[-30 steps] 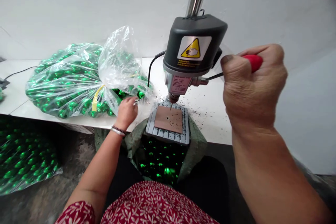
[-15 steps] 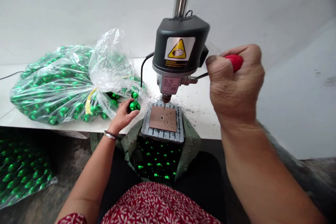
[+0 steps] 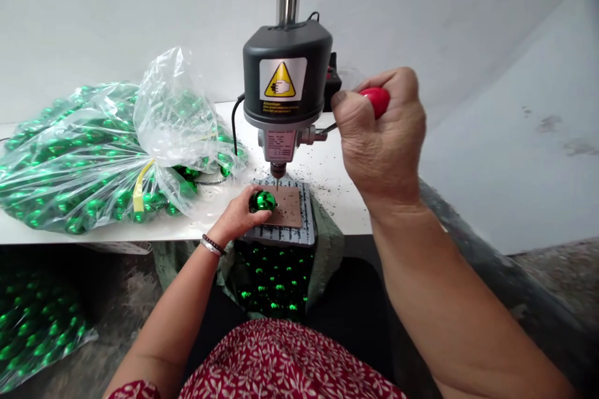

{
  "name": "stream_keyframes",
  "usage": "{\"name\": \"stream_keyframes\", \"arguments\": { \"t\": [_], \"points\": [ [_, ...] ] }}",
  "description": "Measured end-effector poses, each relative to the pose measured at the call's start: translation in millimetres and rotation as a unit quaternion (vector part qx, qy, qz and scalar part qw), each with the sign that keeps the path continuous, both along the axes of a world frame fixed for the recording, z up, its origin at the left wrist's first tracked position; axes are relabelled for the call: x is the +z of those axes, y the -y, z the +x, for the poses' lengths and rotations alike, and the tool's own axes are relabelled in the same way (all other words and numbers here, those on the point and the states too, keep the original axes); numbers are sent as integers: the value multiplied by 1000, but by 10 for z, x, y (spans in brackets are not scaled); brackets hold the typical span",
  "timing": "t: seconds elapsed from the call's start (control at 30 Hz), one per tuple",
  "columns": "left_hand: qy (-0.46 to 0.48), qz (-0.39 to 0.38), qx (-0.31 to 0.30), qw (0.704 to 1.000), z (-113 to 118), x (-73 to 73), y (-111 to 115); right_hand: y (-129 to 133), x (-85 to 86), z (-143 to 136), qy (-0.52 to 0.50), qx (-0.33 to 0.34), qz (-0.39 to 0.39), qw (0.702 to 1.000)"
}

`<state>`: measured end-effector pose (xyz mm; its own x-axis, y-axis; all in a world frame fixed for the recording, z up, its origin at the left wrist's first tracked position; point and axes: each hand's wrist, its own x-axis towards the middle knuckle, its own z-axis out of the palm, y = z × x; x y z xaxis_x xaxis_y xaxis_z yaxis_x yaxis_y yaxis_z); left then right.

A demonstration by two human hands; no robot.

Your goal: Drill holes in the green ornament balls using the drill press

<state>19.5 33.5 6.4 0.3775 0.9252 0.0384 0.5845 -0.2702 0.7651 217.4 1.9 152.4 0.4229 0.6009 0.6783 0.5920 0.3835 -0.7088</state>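
Note:
A shiny green ball (image 3: 265,201) is gripped between the thumb and fingers of my left hand (image 3: 238,215), over the left part of a brown square board (image 3: 291,212). That board lies on the slotted grey base (image 3: 306,230) of a drill press (image 3: 286,75). Just above the board and beside the ball hangs the thin drill bit (image 3: 277,184). My right hand (image 3: 381,131) is wrapped round the red knob (image 3: 377,101) of the press lever, to the right of the motor housing.
A clear plastic bag (image 3: 93,156) full of green balls covers the left of the white table (image 3: 346,199). Dark shavings lie around the base. More green balls fill an open green sack (image 3: 327,249) below the table edge and another bag (image 3: 37,318) at lower left.
My left hand has carried the green ball rightwards from beside the bag to over the board. My right hand still holds the red knob. The view has shifted, moving the press left in the picture.

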Motion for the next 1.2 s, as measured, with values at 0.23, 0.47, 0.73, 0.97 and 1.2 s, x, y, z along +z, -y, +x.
{"name": "stream_keyframes", "arguments": {
  "t": [0.23, 0.47, 0.73, 0.97, 1.2],
  "points": [
    [-24, -2, -29, 999, 96, 38, -102, 7, 14, 5, -3, 3, -2, 1000],
    [-44, -1, -77, 996, 180, 84, -229, 22, 34, 7, 3, 4, -14, 1000],
    [87, -99, -18, 991, 42, -76, -293, 19, 31, 4, -17, 22, -6, 1000],
    [105, -109, -23, 988, 66, -78, -353, 18, 32, 9, -11, 16, -20, 1000],
    [76, -71, -19, 994, 114, -99, -303, 16, 21, 3, -3, 12, -8, 1000]
  ]
}}
